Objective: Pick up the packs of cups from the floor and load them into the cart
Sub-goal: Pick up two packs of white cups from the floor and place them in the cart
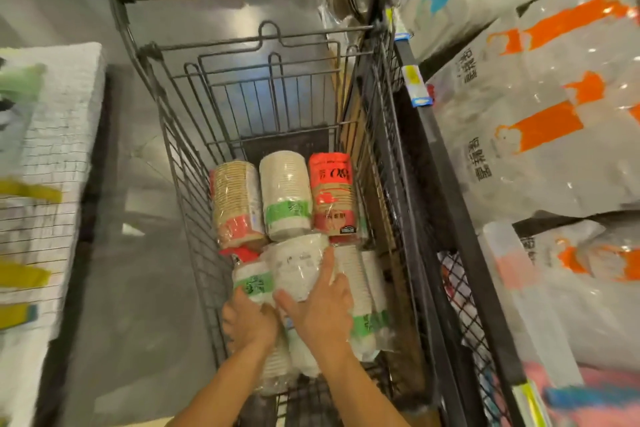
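Lot: cup packs, loaded in black wire shopping cart [194,204]. 6 o'clock: left hand [249,321] curled round green-banded film-wrapped white cup pack [252,282]; right hand [320,308] flat-fingered, pressing plain film-wrapped white cup pack [298,270]. 12 o'clock: three packs [285,198] abreast. Likely light, crushable, slippery (grasp mid-length, gently).

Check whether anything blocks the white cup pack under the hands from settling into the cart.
Nothing visible does: the white cup pack already lies inside the cart under the right hand, beside the green-banded pack that the left hand grips.
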